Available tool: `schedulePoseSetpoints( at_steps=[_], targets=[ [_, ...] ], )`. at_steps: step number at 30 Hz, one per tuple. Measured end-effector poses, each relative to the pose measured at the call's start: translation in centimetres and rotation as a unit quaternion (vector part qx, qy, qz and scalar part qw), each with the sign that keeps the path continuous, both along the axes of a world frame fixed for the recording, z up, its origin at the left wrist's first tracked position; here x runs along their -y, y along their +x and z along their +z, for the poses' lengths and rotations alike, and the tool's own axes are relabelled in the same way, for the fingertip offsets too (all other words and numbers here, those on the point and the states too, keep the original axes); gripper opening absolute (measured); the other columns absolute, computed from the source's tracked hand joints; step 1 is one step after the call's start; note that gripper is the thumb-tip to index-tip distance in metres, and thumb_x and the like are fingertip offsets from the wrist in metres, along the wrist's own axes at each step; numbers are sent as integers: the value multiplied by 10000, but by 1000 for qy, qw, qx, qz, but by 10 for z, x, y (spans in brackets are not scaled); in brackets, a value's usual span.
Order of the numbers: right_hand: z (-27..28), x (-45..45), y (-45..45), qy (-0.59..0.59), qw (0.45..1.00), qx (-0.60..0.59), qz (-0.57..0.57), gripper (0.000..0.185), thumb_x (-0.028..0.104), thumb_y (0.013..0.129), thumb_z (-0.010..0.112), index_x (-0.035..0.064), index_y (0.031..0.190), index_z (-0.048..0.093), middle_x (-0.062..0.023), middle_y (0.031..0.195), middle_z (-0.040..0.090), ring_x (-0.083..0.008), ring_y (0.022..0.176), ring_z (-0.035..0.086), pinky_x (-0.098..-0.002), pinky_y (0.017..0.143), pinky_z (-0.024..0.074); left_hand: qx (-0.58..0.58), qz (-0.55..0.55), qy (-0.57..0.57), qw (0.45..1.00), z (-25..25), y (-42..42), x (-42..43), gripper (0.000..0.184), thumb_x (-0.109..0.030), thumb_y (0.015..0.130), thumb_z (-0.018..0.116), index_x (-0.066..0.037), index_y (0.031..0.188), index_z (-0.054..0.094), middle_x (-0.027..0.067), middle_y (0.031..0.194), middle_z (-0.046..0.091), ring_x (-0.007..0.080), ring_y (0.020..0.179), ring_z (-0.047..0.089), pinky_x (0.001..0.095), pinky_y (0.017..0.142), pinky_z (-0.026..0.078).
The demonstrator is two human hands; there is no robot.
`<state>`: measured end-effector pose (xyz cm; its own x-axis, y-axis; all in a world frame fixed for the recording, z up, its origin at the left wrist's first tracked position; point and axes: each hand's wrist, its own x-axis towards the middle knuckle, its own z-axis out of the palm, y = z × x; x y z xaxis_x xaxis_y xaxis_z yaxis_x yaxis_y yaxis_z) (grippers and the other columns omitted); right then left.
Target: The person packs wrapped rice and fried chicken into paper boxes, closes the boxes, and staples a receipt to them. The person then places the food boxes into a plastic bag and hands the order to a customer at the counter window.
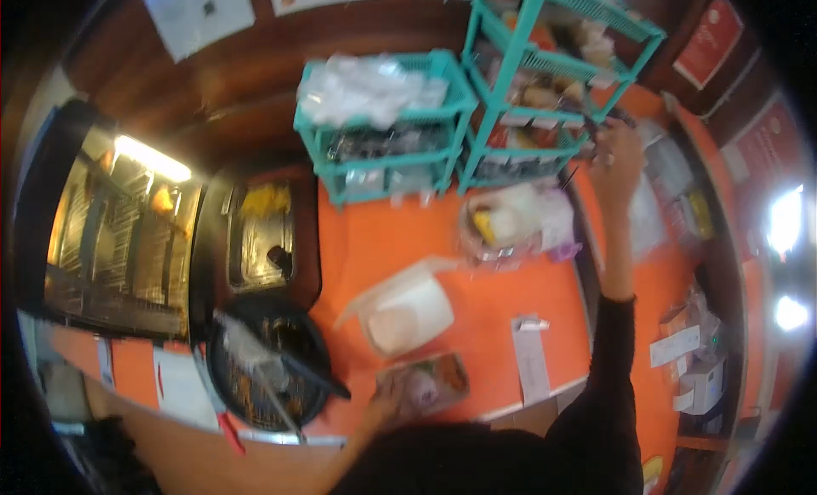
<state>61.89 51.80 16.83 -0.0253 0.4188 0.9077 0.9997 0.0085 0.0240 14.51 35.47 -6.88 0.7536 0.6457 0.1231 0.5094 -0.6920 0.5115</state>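
Note:
My left hand (388, 403) grips the left side of a small food container (428, 384) with pinkish and orange contents, at the front edge of the orange counter. Just behind it, an open white takeaway box (400, 316) holds something pale and rounded. My right hand (619, 154) is raised at the right side of a tall teal rack (508, 65). Its fingers are closed around something dark that blur keeps me from naming. Below and left of that hand lies a clear container (498, 227) with white and yellow food, beside a whitish plastic bag (555, 214).
A round black pan (234, 393) with tongs and a dark handle across it sits at the left, by a lit glass display case (119, 240). Behind the pan is a metal tray (262, 240). A low teal rack (387, 137) holds plastic bags. A paper slip (532, 367) lies at the front right.

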Motion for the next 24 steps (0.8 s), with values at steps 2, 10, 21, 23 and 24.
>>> schedulePoseSetpoints(
  at_steps=[2,10,21,23,24],
  targets=[
    [19,61,-73,-148,969,-198,3,79,111,929,585,35,913,570,-134,855,615,-322,803,597,-355,698,444,36,60,-185,980,11,-8,6,516,-128,811,694,-22,1282,509,197,1244,502,399,1166,519,423,949,503],
    [-122,200,-253,-504,640,-520,257,151,173,923,629,36,913,566,-50,761,593,-124,710,591,-307,644,492,191,220,-161,943,-14,-53,48,245,45,797,618,-23,1032,598,139,957,551,245,794,594,350,688,493],
    [-156,160,-265,-353,914,-122,158,292,198,778,655,92,1049,617,-189,870,627,-391,915,622,-507,713,494,183,117,-241,946,-16,-55,78,170,-20,815,644,-26,982,611,102,896,569,221,749,609,323,666,498],
    [-158,177,-246,-435,881,-151,109,269,176,787,638,97,1043,614,-183,847,633,-394,857,628,-510,689,494,171,76,-268,945,-9,-49,77,176,-58,826,677,-29,991,623,86,896,583,202,756,616,311,678,503],
    [-158,188,-237,-512,838,-179,62,248,154,795,620,102,1037,612,-178,824,639,-396,800,633,-512,665,493,153,21,-304,940,-6,-44,77,213,-111,833,700,-35,1015,621,82,908,592,196,772,623,306,681,505]
  ],
)
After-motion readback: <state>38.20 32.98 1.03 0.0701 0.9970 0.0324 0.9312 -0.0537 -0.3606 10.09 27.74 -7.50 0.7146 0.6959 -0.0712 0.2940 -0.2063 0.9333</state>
